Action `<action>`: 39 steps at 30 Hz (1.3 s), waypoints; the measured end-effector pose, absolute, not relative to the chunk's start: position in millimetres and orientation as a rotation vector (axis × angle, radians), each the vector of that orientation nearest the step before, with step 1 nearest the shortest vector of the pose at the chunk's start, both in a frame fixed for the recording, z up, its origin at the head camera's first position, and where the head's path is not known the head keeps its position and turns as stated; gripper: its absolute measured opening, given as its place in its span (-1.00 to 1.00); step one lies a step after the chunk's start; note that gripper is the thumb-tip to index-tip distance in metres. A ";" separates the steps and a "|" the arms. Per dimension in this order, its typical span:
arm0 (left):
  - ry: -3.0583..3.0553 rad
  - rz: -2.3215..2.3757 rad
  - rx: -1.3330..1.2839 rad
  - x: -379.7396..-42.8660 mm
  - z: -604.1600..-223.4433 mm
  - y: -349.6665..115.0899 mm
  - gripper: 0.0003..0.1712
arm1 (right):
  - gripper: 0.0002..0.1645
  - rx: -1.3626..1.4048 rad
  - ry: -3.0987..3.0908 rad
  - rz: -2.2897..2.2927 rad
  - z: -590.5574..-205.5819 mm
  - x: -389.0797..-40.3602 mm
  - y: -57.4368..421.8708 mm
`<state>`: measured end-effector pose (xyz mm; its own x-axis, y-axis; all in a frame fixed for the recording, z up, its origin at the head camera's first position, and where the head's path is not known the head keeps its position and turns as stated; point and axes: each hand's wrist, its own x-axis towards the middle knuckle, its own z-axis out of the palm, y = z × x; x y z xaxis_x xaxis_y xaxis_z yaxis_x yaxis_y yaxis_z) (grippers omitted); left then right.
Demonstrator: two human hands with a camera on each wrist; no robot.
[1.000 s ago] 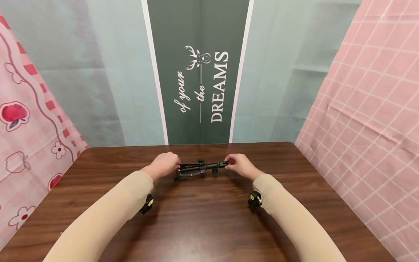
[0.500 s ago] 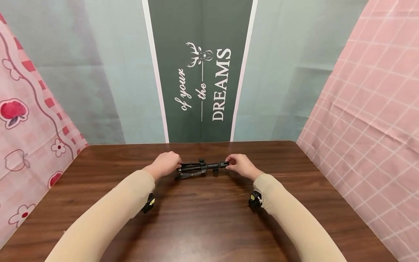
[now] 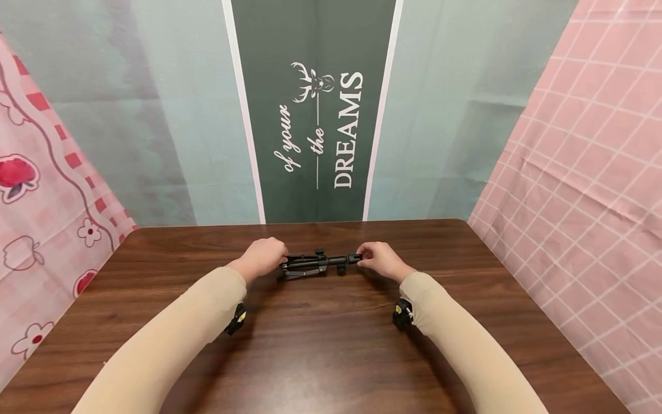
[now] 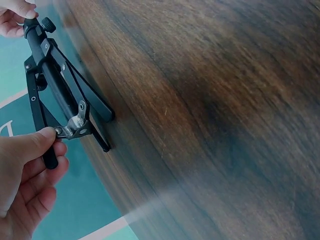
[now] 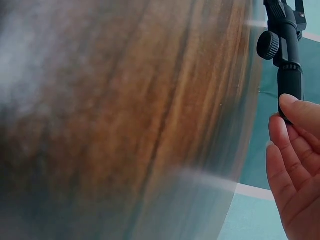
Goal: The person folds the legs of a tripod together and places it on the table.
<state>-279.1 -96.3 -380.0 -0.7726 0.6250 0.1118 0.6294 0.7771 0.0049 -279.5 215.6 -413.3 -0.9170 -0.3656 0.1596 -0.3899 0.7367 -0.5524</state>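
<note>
A small black tripod [image 3: 323, 263] lies sideways between my two hands, its legs pointing left and only slightly spread. My left hand [image 3: 262, 257] pinches one leg [image 4: 34, 97] near its foot; in the left wrist view the thumb presses by the metal bracket [image 4: 76, 125] that links the legs. At the other end, the thumb and fingers of my right hand [image 3: 381, 260] pinch the tip of the column [image 5: 290, 82]. A ridged knob [image 5: 268, 45] sticks out from the column close to that hand.
Below the tripod spreads a dark brown wooden table [image 3: 331, 333]. Behind its far edge hangs a grey-green cloth [image 3: 439, 115] with a lettered dark band [image 3: 318, 34]. Pink cloths stand at the left [image 3: 52, 195] and right [image 3: 579, 190].
My left hand has shifted slightly right, and the tripod's lower leg sits a little nearer the others. The right hand keeps its hold with hardly any movement.
</note>
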 end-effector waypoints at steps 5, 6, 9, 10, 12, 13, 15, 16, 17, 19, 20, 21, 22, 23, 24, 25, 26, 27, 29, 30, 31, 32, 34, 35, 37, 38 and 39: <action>-2.854 -0.064 -1.028 -278.6 -380.3 -93.7 -0.83 | -0.85 0.596 -2.917 0.917 -415.1 -278.8 216.2; -2.852 -0.063 -1.026 -278.2 -380.1 -93.1 -0.83 | -0.85 0.592 -2.920 0.913 -415.2 -278.7 216.4; -2.850 -0.063 -1.019 -277.1 -380.9 -90.8 -0.82 | -0.84 0.577 -2.927 0.909 -415.7 -277.7 217.8; -2.851 -0.063 -1.017 -276.5 -381.2 -89.9 -0.82 | -0.84 0.579 -2.929 0.903 -416.0 -277.2 218.5; -2.851 -0.068 -1.021 -276.1 -382.0 -88.7 -0.83 | -0.84 0.571 -2.935 0.899 -416.9 -276.7 219.7; -2.851 -0.069 -1.022 -276.0 -382.4 -88.2 -0.84 | -0.84 0.569 -2.936 0.900 -417.3 -276.5 220.4; -2.848 -0.071 -1.019 -276.3 -383.1 -87.7 -0.85 | -0.85 0.573 -2.931 0.900 -418.1 -276.3 221.2; -2.846 -0.071 -1.018 -276.6 -383.5 -87.6 -0.86 | -0.85 0.576 -2.926 0.898 -418.2 -276.3 221.6; -2.847 -0.072 -1.014 -276.8 -383.8 -87.4 -0.87 | -0.85 0.569 -2.925 0.900 -418.1 -276.2 221.9; -2.851 -0.077 -1.006 -277.4 -384.5 -86.8 -0.88 | -0.85 0.569 -2.922 0.896 -417.5 -275.8 222.4; -2.851 -0.080 -1.004 -277.4 -384.7 -86.7 -0.89 | -0.85 0.566 -2.922 0.895 -417.3 -275.8 222.6; -2.854 -0.082 -1.001 -277.6 -385.0 -86.7 -0.89 | -0.84 0.558 -2.924 0.895 -416.9 -275.5 222.7; -2.858 -0.086 -0.997 -277.4 -385.4 -86.6 -0.90 | -0.84 0.552 -2.927 0.896 -416.7 -275.5 222.6; -2.863 -0.090 -0.990 -277.2 -385.8 -86.6 -0.90 | -0.84 0.545 -2.932 0.899 -416.6 -275.3 222.4; -2.865 -0.094 -0.984 -276.8 -386.3 -86.8 -0.90 | -0.84 0.542 -2.934 0.904 -416.6 -275.2 222.0; -2.867 -0.097 -0.976 -276.1 -386.6 -87.1 -0.89 | -0.83 0.537 -2.935 0.909 -416.6 -274.9 221.7; -2.868 -0.101 -0.970 -275.5 -387.2 -87.3 -0.89 | -0.83 0.532 -2.936 0.917 -416.8 -274.7 221.3; -2.871 -0.104 -0.962 -275.0 -387.9 -87.6 -0.89 | -0.82 0.526 -2.939 0.922 -416.9 -274.1 220.7; -2.880 -0.111 -0.946 -273.4 -389.0 -88.5 -0.88 | -0.81 0.522 -2.947 0.927 -417.6 -273.5 219.1; -2.883 -0.114 -0.939 -272.7 -389.4 -88.9 -0.88 | -0.81 0.524 -2.951 0.924 -417.7 -273.3 218.7; -2.886 -0.119 -0.933 -272.1 -389.9 -89.0 -0.87 | -0.81 0.524 -2.955 0.919 -417.8 -273.1 218.4; -2.888 -0.120 -0.929 -271.7 -390.4 -89.1 -0.87 | -0.80 0.525 -2.957 0.912 -417.8 -273.0 218.1; -2.885 -0.117 -0.919 -270.8 -391.7 -89.1 -0.87 | -0.79 0.530 -2.959 0.887 -418.1 -272.9 218.3; -2.879 -0.112 -0.915 -270.2 -392.5 -88.9 -0.87 | -0.79 0.530 -2.958 0.879 -418.2 -272.8 218.5; -2.862 -0.103 -0.907 -268.2 -394.7 -88.5 -0.87 | -0.78 0.517 -2.962 0.870 -418.5 -271.9 218.8; -2.850 -0.095 -0.904 -266.8 -395.9 -88.3 -0.87 | -0.78 0.512 -2.964 0.863 -418.8 -271.3 219.0; -2.838 -0.090 -0.901 -265.2 -396.7 -87.7 -0.87 | -0.77 0.507 -2.969 0.857 -418.8 -270.6 219.4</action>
